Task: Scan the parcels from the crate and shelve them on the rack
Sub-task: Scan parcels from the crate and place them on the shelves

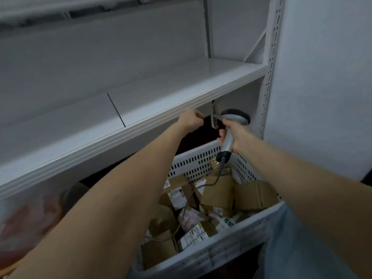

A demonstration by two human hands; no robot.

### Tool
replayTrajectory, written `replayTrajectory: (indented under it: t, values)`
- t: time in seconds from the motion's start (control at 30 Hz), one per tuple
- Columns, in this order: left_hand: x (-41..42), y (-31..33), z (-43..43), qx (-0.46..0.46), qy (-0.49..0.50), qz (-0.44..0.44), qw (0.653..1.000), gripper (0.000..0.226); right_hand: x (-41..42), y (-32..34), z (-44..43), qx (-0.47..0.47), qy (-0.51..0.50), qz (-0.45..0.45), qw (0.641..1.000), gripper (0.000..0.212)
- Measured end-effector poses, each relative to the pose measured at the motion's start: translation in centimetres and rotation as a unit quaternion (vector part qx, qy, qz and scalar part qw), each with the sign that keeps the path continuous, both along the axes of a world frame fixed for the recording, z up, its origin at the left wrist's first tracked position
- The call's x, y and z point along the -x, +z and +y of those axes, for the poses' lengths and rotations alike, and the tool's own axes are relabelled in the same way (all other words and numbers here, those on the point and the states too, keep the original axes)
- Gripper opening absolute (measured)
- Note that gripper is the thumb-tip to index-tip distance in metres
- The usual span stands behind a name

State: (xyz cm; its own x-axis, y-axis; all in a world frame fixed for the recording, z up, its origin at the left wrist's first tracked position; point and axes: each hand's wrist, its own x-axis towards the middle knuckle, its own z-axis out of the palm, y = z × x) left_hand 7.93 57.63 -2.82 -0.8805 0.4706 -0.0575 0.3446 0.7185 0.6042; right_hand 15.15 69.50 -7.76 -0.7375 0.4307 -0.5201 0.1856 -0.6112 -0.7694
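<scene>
My right hand (236,137) grips the grey handle of a barcode scanner (234,119). Its dark head is raised just under the rack's lower shelf (161,101), and its cable hangs down into the crate. My left hand (191,120) is beside it at the shelf's front edge, fingers curled, with nothing visible in them. A small pale bracket (214,117) hangs under the shelf between the two hands. Below my arms, the white perforated crate (201,164) holds several brown cardboard parcels (219,194) with white labels, plus a few pale bagged ones.
The white rack's shelf board is bare and has a seam at left. A perforated upright (269,63) stands at right against a pale wall (326,77). Under the shelf it is dark. A blurred reddish object (30,222) sits at lower left.
</scene>
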Motion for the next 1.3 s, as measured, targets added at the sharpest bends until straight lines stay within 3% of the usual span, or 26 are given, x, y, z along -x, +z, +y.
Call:
replayTrajectory:
  t: [0.3,0.4,0.53,0.67,0.73,0.83,0.93,1.0,1.13,1.3]
  values:
    - [0.5,-11.3,2.3,0.054,-0.014,-0.111,0.992,0.036,-0.5,-10.2,1.9,0.029,-0.027,-0.095,0.995,0.017]
    - [0.8,-15.0,2.5,0.075,-0.019,-0.151,0.986,0.015,-0.8,-13.4,2.3,0.052,-0.023,-0.12,0.991,0.015]
    - [1.3,-19.9,2.3,0.106,0.002,-0.183,0.977,0.026,-0.9,-17.6,2.8,0.081,-0.019,-0.165,0.983,0.031]
    - [1.7,-24.2,1.5,0.119,0.025,-0.236,0.964,0.005,-0.7,-21.0,2.8,0.115,0.002,-0.203,0.972,0.043]
    - [1.6,-26.1,1.1,0.123,0.033,-0.277,0.953,0.009,-0.4,-22.8,2.6,0.109,0.016,-0.232,0.967,0.048]
    - [1.3,-28.6,0.5,0.122,0.057,-0.331,0.934,0.034,0.1,-25.5,2.2,0.083,0.023,-0.26,0.962,0.053]
    - [0.9,-29.5,0.1,0.104,0.074,-0.355,0.926,0.05,0.4,-27.0,1.9,0.051,0.036,-0.266,0.962,0.059]
    - [0.7,-29.6,-0.2,0.087,0.089,-0.378,0.917,0.054,0.7,-27.7,1.5,0.047,0.044,-0.247,0.967,0.052]
    - [0.6,-29.2,-0.6,0.055,0.135,-0.41,0.901,0.049,0.7,-28.0,0.8,0.048,0.052,-0.23,0.971,0.057]
    - [1.4,-27.8,-2.0,-0.032,0.21,-0.381,0.9,0.046,1.1,-26.9,0.5,0.059,0.083,-0.192,0.976,0.049]
